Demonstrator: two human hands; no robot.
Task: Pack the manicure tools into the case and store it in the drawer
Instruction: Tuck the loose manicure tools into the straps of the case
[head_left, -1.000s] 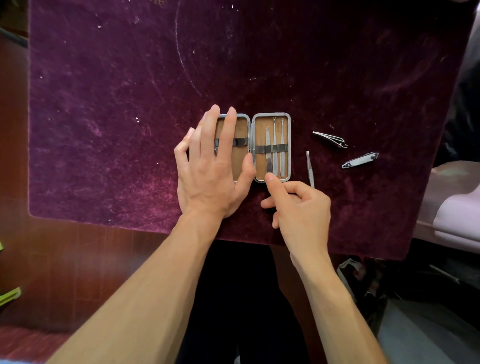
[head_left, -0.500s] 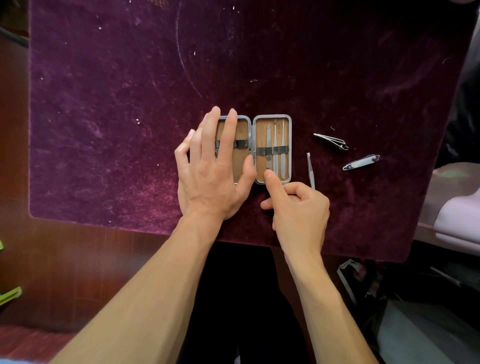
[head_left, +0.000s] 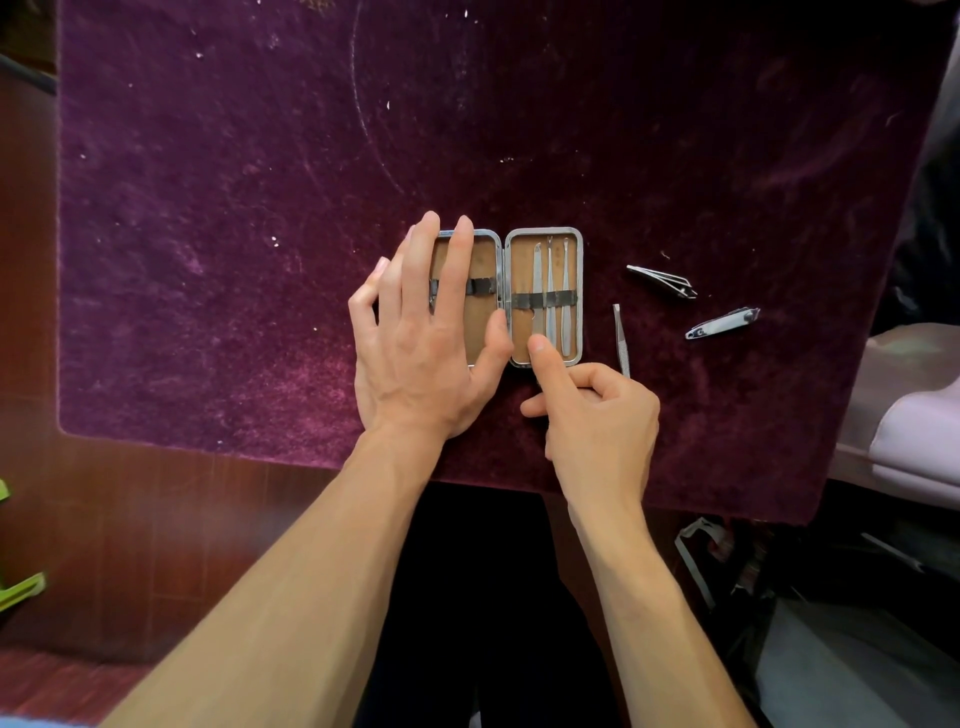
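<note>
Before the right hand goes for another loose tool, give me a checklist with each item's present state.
1. Case open and flat on the purple cloth: ok.
2. Left hand steadying the left half: ok.
3. Three slim tools under the right-half strap: ok.
4. Tool under the right hand's index finger fully seated: cannot tell.
5. File and two clippers packed: not ok, they lie on the cloth.
6. Left-half strap free: cannot tell, fingers cover part of it.
</note>
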